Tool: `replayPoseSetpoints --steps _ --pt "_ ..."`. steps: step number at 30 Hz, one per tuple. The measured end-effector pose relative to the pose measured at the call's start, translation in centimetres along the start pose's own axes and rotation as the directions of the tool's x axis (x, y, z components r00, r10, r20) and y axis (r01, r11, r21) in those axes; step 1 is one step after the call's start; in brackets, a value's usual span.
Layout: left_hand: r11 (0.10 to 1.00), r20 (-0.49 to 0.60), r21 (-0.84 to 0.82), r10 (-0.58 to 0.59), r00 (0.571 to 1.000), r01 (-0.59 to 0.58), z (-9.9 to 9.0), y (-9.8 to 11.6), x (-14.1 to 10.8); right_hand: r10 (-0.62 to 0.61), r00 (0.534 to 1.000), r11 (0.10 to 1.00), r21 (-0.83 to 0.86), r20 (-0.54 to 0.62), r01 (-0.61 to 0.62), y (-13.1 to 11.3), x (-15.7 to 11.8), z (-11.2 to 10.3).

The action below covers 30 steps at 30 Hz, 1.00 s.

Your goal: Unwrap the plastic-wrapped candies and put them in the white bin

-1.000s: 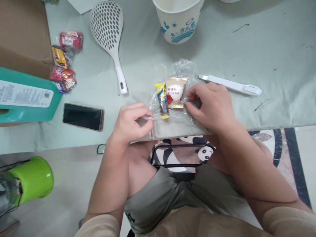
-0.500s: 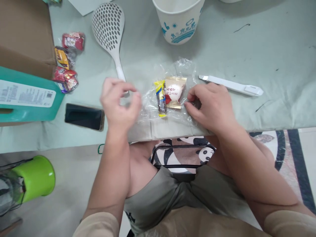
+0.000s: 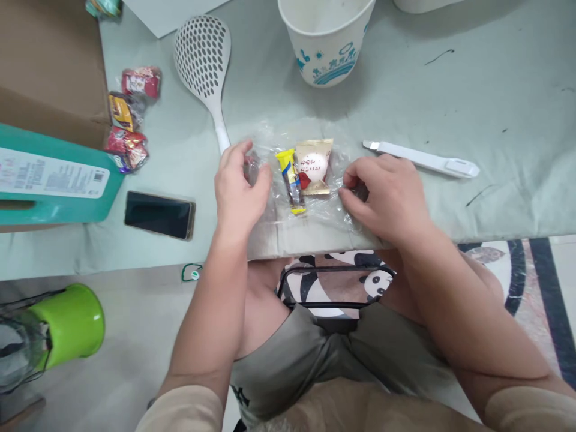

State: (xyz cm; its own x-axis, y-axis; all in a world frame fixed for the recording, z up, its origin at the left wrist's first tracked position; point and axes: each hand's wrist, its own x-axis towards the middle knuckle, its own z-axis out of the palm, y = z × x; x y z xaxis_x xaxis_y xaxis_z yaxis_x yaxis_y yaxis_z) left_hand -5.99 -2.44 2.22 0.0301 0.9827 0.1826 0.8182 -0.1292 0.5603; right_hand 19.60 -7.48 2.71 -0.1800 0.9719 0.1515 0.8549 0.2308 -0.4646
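A clear plastic wrap [image 3: 330, 213] lies spread on the table before me, with two wrapped snacks on it. One is a narrow yellow and dark packet [image 3: 291, 180]. Beside it is a beige packet [image 3: 314, 167] with a white circle and a red mark. My left hand [image 3: 243, 189] is open at the wrap's left edge, thumb and fingers apart and curved. At the right edge my right hand [image 3: 389, 195] has its thumb and fingers pinched together on the wrap.
Around the hands lie a white slotted skimmer [image 3: 204, 57], a white utility knife [image 3: 423, 158] and a phone [image 3: 159, 215]. A paper cup [image 3: 328, 45] stands at the back. Wrapped snacks [image 3: 126, 123] lie at left by a teal container [image 3: 58, 180] and a brown box [image 3: 49, 66].
My left hand has moved right and its curled fingers have opened at the wrap. The wrap's left part lies flatter, and the yellow packet has tilted. My right hand keeps its place.
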Motion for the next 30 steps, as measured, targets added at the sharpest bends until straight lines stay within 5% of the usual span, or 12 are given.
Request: replayPoseSetpoints --steps 7,20,30 --pt "0.983 -0.037 0.052 -0.173 0.984 0.175 0.3 0.2 0.2 0.007 1.000 0.999 0.033 0.008 -0.007 0.2 -0.1 0.2" --pt "0.995 0.009 -0.096 -0.015 1.000 0.015 0.7 -2.1 -0.2 -0.017 0.999 0.995 0.096 0.037 0.014 0.5 0.0 -0.1" --pt "0.995 0.124 -0.063 -0.068 0.990 0.076 -1.9 -0.5 -2.1 0.286 0.958 0.922 0.278 -0.018 -0.270 -0.8 -1.8 -1.7"
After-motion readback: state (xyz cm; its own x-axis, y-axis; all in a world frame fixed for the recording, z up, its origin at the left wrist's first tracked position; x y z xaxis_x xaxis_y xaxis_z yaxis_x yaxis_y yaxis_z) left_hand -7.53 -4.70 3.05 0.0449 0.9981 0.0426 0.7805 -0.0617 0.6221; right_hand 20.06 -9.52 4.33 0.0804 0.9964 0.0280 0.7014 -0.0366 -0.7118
